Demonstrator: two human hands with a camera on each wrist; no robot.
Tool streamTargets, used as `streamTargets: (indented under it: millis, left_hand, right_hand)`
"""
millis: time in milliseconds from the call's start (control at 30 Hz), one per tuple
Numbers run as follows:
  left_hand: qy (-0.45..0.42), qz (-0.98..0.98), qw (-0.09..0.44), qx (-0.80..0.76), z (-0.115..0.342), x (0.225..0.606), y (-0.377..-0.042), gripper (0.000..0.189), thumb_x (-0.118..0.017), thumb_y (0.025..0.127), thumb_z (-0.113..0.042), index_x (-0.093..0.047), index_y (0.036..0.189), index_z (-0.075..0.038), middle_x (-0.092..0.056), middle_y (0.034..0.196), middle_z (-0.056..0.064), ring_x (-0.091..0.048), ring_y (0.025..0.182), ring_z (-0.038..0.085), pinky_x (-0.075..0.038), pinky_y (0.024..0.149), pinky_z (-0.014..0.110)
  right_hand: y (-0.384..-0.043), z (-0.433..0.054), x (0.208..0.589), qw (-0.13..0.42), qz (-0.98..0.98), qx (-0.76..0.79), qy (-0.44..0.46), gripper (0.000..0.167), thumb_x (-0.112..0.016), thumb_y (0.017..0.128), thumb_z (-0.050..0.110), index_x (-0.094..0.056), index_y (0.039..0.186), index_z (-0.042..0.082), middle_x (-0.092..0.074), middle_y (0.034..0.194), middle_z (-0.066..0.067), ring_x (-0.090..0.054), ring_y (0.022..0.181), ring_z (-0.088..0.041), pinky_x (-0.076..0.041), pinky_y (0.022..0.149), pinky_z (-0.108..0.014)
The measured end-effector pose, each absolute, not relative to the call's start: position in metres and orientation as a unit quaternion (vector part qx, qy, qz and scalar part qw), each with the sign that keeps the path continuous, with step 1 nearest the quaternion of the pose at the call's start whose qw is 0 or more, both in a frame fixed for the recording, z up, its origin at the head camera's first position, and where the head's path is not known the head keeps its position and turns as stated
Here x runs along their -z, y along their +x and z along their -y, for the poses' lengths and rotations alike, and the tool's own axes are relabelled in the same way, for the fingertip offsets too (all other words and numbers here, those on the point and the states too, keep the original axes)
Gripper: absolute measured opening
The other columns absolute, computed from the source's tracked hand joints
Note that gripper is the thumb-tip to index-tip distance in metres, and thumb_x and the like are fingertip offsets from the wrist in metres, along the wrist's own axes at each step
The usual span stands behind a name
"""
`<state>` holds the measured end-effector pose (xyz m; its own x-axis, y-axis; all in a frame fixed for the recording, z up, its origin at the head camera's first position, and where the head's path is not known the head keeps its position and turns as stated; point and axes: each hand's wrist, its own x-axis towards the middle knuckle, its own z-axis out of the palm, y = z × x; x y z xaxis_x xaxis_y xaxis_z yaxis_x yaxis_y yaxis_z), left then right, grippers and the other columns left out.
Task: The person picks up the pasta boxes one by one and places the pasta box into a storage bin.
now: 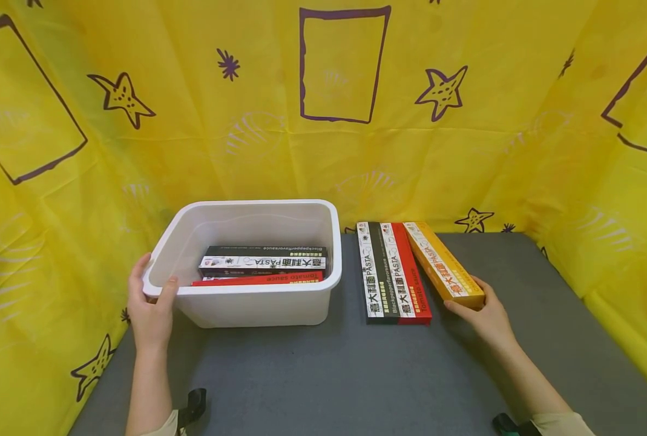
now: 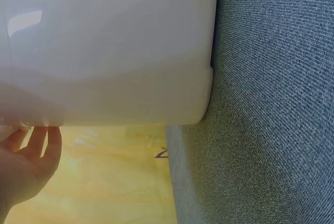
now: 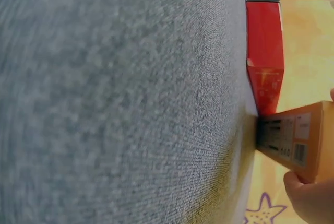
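Note:
My left hand (image 1: 153, 309) grips the rim of a white plastic bin (image 1: 258, 307) at its near left corner, the thumb over the edge and the fingers outside. Black pasta boxes (image 1: 263, 263) and a red pasta box (image 1: 258, 281) lie inside, partly hidden by the near wall. On the right, my right hand (image 1: 489, 318) holds the near end of a yellow pasta box (image 1: 444, 260). That end is raised off the table, while the far end slants toward the red box. In the right wrist view, the thumb presses against the yellow box (image 3: 292, 140).
A black pasta box (image 1: 376, 272) and a red pasta box (image 1: 410, 275) lie side by side, flat on the grey table (image 1: 301, 375), to the right of the bin. Yellow cloth (image 1: 269, 157) with purple drawings hangs behind and along both sides.

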<state>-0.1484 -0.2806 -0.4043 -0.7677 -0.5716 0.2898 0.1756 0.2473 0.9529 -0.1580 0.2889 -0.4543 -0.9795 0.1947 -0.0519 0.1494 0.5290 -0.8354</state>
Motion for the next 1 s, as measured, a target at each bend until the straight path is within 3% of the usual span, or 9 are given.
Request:
streamTargets:
  millis: [200,333,433,633,867,1000]
  left_hand:
    - [0.133,0.725,0.313,0.599,0.282,0.406,-0.149,0.059,-0.061,0.089,-0.016,-0.044,0.145,-0.025,-0.048,0.134,-0.003,-0.045,0.110,0.017,-0.039,0.088,0.026]
    - [0.134,0.725,0.313,0.599,0.282,0.406,-0.149,0.059,-0.061,0.089,-0.016,-0.044,0.145,-0.025,-0.047,0.134,-0.003,-0.044,0.111,0.017,-0.039,0.089,0.027]
    - [0.132,0.724,0.317,0.599,0.281,0.406,-0.150,0.058,-0.061,0.089,-0.015,-0.044,0.145,-0.025,-0.048,0.133,-0.004,-0.045,0.110,0.017,-0.039,0.088,0.026]
    - [0.112,0.706,0.340,0.611,0.278,0.405,-0.151,0.057,-0.061,0.088,-0.010,-0.048,0.143,-0.019,-0.050,0.128,-0.003,-0.047,0.107,0.017,-0.038,0.085,0.021]
    - [0.108,0.700,0.347,0.615,0.277,0.405,-0.151,0.056,-0.061,0.088,-0.010,-0.049,0.142,-0.019,-0.051,0.126,-0.003,-0.047,0.105,0.016,-0.038,0.083,0.020]
    - [0.111,0.703,0.343,0.613,0.277,0.404,-0.150,0.056,-0.060,0.088,-0.011,-0.048,0.142,-0.019,-0.050,0.127,-0.002,-0.047,0.106,0.016,-0.037,0.084,0.021]
  right_hand:
    - [-0.157,-0.286,0.451,0.054,0.857,-0.501,-0.111,0.092,-0.077,0.083,0.038,-0.024,0.154,0.008,-0.041,0.142,-0.021,-0.048,0.112,-0.015,-0.039,0.077,-0.011]
    - [-0.157,-0.285,0.449,0.067,0.844,-0.521,-0.112,0.090,-0.076,0.085,0.033,-0.025,0.154,0.008,-0.042,0.140,-0.020,-0.047,0.096,0.004,-0.041,0.073,-0.008]
    - [-0.158,-0.285,0.448,0.076,0.834,-0.535,-0.110,0.089,-0.076,0.086,0.029,-0.024,0.154,0.007,-0.042,0.140,-0.020,-0.046,0.093,0.010,-0.041,0.073,-0.007]
    - [-0.161,-0.282,0.446,0.114,0.808,-0.565,-0.122,0.082,-0.076,0.085,0.021,-0.030,0.152,0.004,-0.047,0.133,-0.014,-0.051,0.091,0.009,-0.044,0.074,-0.007]
    - [-0.167,-0.275,0.440,0.178,0.746,-0.619,-0.170,0.072,-0.080,0.080,0.010,-0.046,0.144,0.007,-0.056,0.112,0.005,-0.055,0.092,0.000,-0.045,0.073,-0.008]
    - [-0.169,-0.272,0.438,0.219,0.681,-0.674,-0.186,0.066,-0.081,0.077,0.003,-0.054,0.137,0.005,-0.061,0.102,0.007,-0.058,0.089,-0.004,-0.046,0.071,-0.009]
